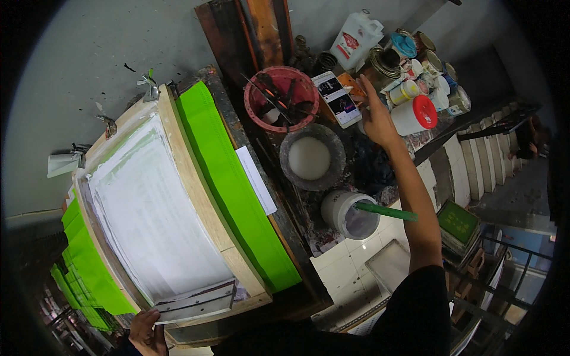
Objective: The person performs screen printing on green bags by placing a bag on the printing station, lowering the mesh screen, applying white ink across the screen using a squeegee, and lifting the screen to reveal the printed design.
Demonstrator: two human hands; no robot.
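My left hand (148, 333) is curled at the left end of a long, flat squeegee (199, 304). The squeegee lies across the near end of a wooden screen-printing frame (202, 204), on a mesh (154, 207) coated with white ink. Bright green fabric (237, 190) shows under the frame on both sides. My right hand (377, 115) reaches far out with its fingers apart, at the right edge of a white smartphone (336, 99) with a lit screen. Whether a fingertip touches the phone, I cannot tell. Next to the phone is a red bucket (252, 110) with tools in it.
A grey tub (286, 157) of whitish liquid and a white pail (333, 210) with a green stick (389, 211) stand below the phone. Several cans and jars, one red-lidded (409, 118), crowd the far right beside a white jug (355, 41). Metal clamps (151, 89) hold the frame's far side.
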